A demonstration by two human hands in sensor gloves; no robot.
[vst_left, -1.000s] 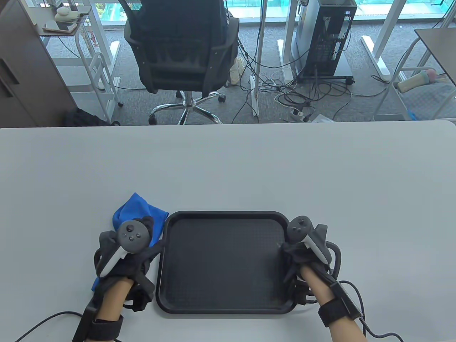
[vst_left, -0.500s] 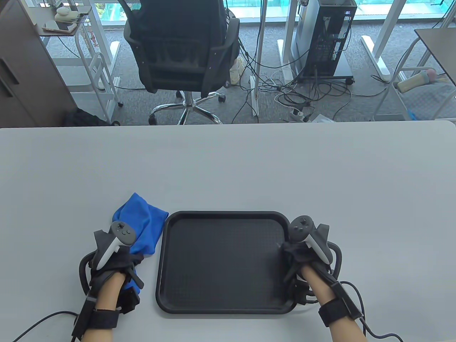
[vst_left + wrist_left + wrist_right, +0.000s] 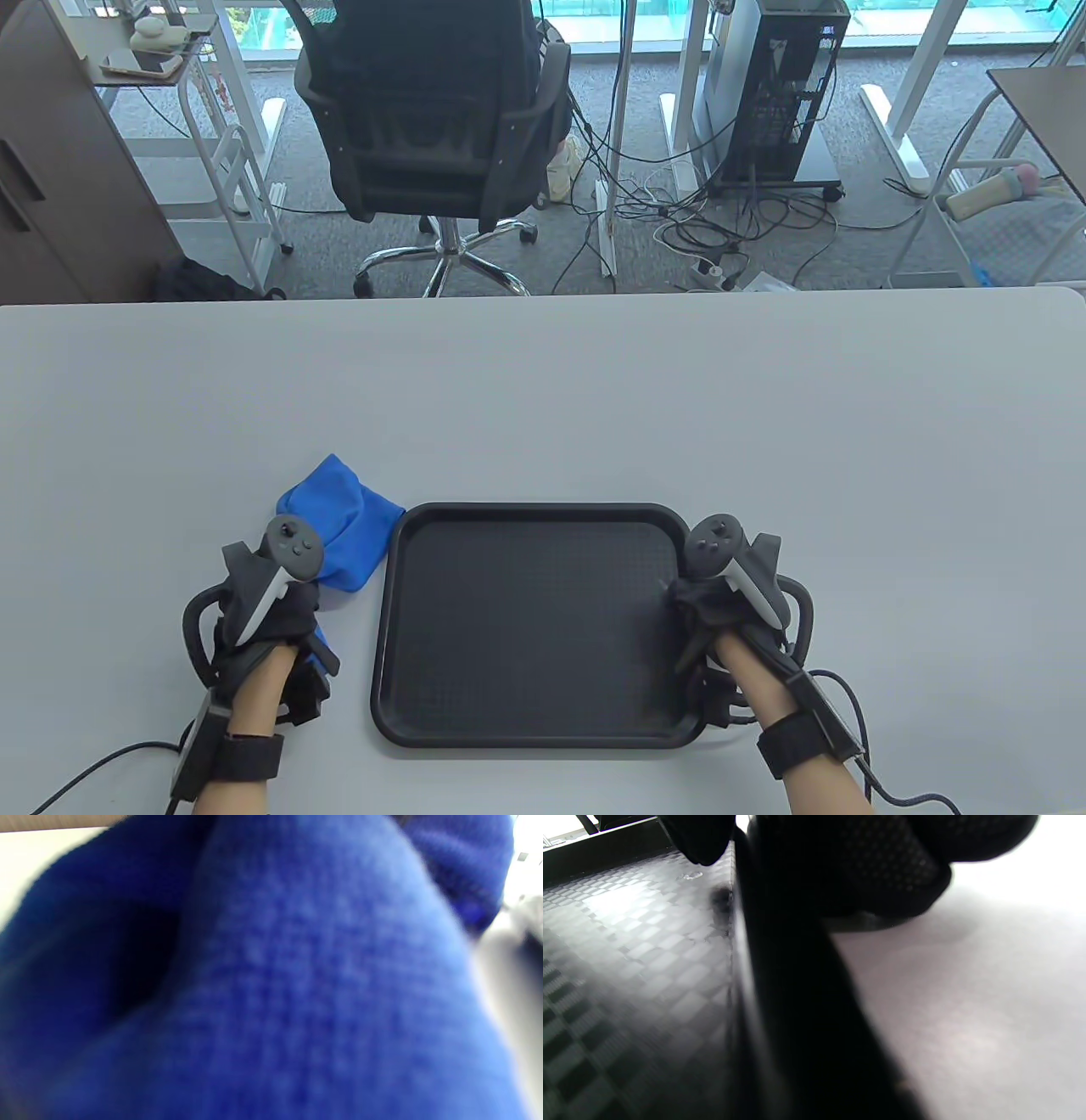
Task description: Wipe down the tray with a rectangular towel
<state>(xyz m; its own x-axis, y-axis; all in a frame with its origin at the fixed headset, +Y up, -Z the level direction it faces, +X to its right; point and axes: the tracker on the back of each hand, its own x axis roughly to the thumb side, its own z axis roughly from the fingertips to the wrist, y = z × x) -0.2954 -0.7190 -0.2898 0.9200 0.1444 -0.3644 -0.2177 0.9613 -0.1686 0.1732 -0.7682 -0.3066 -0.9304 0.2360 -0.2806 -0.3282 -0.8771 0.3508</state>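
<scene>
A black rectangular tray (image 3: 526,624) with a textured floor lies on the grey table near its front edge. A blue towel (image 3: 344,531) lies bunched on the table just left of the tray. My left hand (image 3: 271,611) rests on the towel's near part and grips it; the towel (image 3: 297,984) fills the left wrist view, blurred. My right hand (image 3: 721,607) holds the tray's right rim. In the right wrist view my fingers (image 3: 865,866) clasp the rim (image 3: 780,984), with the thumb tip on the tray floor (image 3: 628,942).
The grey table (image 3: 543,399) stretches far beyond the tray. Cables trail from both wrists at the front edge. An office chair (image 3: 433,110) and a computer tower (image 3: 776,85) stand on the floor behind the table.
My left hand drew back toward the front edge and to the left, pulling the towel's near end in under it. The towel bunched up shorter. My right hand and the tray stayed still.
</scene>
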